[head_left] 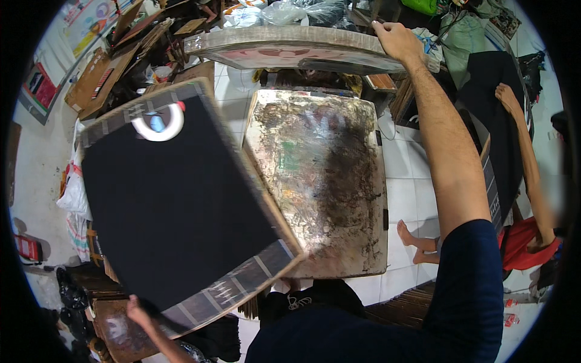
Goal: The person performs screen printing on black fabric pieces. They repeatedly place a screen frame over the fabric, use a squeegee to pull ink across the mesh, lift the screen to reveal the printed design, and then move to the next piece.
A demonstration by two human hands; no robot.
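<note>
"How far along does it look?"

"Partway, I'd judge. The flat black cloth [181,187] is spread over a rectangular board with grey banded ends [242,277], and a white ring-shaped mark with a pale-blue middle [158,125] shows by the board's far edge."

"What's left?"

"Probably placing the board: it lies askew across the left edge of the paint-stained rectangular counter [321,187], its near right corner overlapping the counter's near left corner. Whether it touches there, I cannot tell. Nor can I tell if more colour is due."

"And the hands?"

"The left hand [139,312], slightly blurred, grips the board's near left edge, thumb uppermost, fingers mostly hidden, its forearm low. The right hand [396,43] is stretched far forward, arm nearly straight, fingers hooked over the right end of a grey, tape-edged flat frame [260,39]. That frame stands raised beyond the counter's far edge, pinkish patches on its near face."
</note>
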